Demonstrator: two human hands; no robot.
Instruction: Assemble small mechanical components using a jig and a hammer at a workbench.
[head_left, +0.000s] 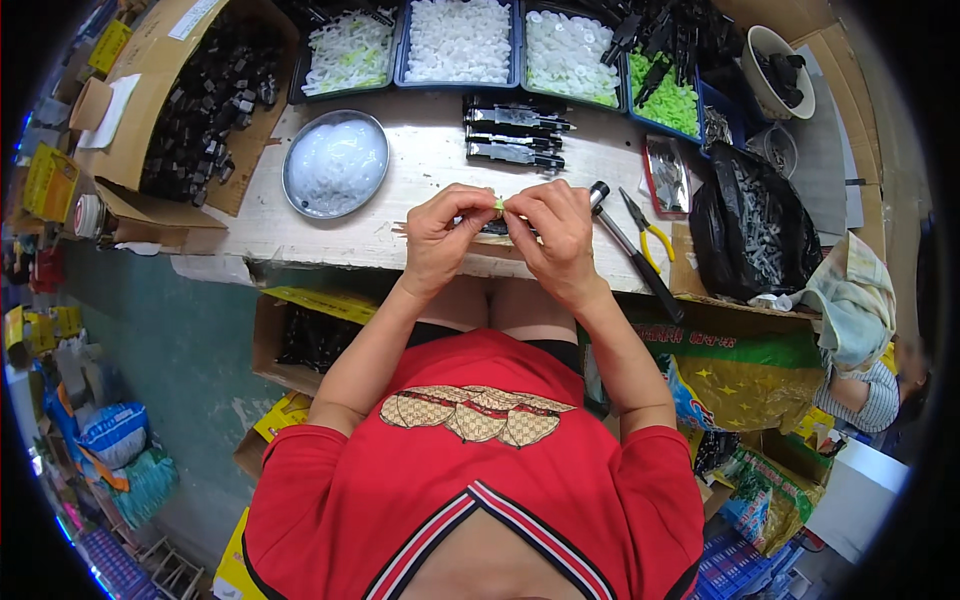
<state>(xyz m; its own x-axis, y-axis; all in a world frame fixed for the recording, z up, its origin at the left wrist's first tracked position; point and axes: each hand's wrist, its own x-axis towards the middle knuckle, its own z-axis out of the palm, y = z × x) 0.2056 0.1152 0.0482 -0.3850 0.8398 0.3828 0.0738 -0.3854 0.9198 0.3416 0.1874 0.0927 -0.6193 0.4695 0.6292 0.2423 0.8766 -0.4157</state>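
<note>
Close to the table's front edge, my left hand [441, 232] and my right hand [558, 232] meet fingertip to fingertip. Both pinch a small bright green plastic piece [499, 204] between thumb and forefinger. Beneath the fingers lies a dark part [497, 228], mostly covered by my hands. Just beyond them, several black assemblies with silvery metal tops [515, 135] lie in a stack of rows on the white tabletop [420, 130]. A hammer [640, 255] with a black grip lies right of my right hand, beside yellow-handled pliers [652, 235].
A round metal dish [336, 165] holds a whitish, shiny heap. Blue trays of white pieces [458, 42] and green pieces [665, 105] line the back. At left stands a carton of black parts [215, 110]; at right, a black bag of metal pieces [755, 225]. Another person's sleeve [870, 395] shows far right.
</note>
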